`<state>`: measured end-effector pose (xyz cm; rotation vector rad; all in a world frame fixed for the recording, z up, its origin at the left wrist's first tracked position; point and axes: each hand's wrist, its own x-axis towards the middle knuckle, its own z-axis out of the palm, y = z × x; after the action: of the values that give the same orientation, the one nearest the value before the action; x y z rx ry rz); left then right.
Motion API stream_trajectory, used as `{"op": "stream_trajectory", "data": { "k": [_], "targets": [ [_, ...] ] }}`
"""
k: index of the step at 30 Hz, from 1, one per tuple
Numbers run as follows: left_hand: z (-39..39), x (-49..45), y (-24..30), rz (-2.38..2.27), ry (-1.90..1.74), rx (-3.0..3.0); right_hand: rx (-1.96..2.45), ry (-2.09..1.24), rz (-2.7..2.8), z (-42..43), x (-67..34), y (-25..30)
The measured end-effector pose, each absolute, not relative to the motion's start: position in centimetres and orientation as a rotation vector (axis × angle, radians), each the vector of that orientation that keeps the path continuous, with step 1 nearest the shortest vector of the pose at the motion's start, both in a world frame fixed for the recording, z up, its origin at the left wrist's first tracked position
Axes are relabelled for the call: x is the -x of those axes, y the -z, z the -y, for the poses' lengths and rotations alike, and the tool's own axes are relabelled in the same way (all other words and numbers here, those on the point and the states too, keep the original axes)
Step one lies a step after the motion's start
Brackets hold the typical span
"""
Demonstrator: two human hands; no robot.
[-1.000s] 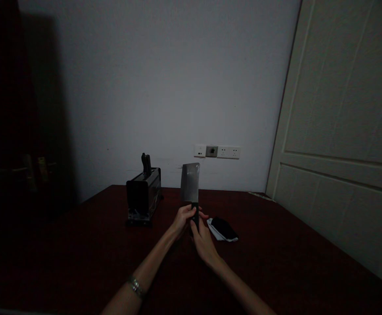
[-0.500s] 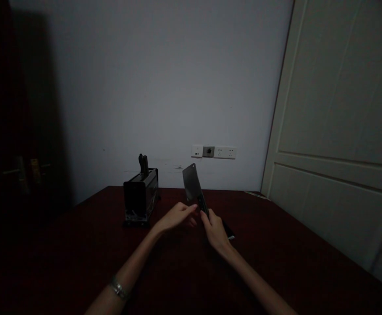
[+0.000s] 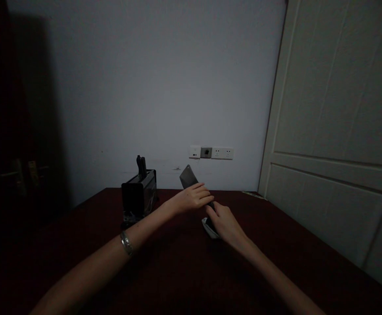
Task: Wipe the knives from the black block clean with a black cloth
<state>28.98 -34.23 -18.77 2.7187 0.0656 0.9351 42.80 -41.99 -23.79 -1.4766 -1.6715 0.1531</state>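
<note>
A broad steel cleaver (image 3: pixel 187 176) tilts up and to the left above the dark red table (image 3: pixel 184 271). My right hand (image 3: pixel 225 224) is closed round its black handle. My left hand (image 3: pixel 194 197) lies over the lower part of the blade with its fingers curled on it; a metal bracelet is on that wrist. Under my right hand a black and white object (image 3: pixel 207 227) lies on the table, mostly hidden.
A black knife block (image 3: pixel 139 194) with one dark handle sticking up stands at the back left of the table. Behind it is a pale wall with a row of sockets (image 3: pixel 211 152). A white panelled door (image 3: pixel 335 144) fills the right.
The cleaver has tipped from upright to leaning left and has come lower. My left hand left the handle and moved up onto the blade. The right hand stayed on the handle.
</note>
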Motion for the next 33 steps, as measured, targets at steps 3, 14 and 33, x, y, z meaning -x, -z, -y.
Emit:
{"op": "stream_trajectory", "data": {
  "k": [3,14,33],
  "targets": [
    [34.5,-29.1,19.0,-0.057,-0.928,-2.678,1.494,-0.124,1.676,42.6,-42.8,23.4],
    [34.7,-28.6,16.7,0.194,-0.943,-3.385,1.253,-0.508,1.787,42.1,-44.1,20.9],
    [35.3,-20.7,3.9,-0.478,-1.477,-2.723,1.26,-0.647,1.927,36.9,-43.3,22.5]
  ]
}}
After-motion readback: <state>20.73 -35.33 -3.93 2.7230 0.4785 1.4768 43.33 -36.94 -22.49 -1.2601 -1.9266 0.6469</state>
